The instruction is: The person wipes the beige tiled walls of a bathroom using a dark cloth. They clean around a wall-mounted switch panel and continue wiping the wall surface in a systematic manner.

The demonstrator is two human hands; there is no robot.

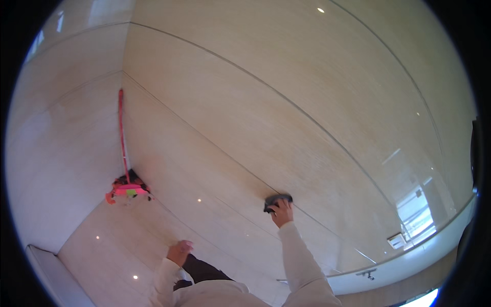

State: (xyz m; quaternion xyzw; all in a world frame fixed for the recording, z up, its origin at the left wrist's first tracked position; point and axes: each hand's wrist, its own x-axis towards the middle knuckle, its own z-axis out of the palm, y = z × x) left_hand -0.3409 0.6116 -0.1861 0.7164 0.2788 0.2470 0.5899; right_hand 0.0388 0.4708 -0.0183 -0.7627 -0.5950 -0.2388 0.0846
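My right hand (282, 213) is stretched out to the tiled wall, its fingers closed on a dark grey cloth (277, 201). The cloth lies flat against the wall, across a joint between the panels. Lower and to the left, my left hand (180, 252) hangs above my dark trouser leg. Its fingers look bent, and the frame does not settle whether something small is in them.
In the corner at the left, a broom (130, 188) with a long red handle leans against the wall, beside a dark object. A grey raised ledge (57, 276) runs at the lower left. A small square wall plate (397, 241) is at the lower right.
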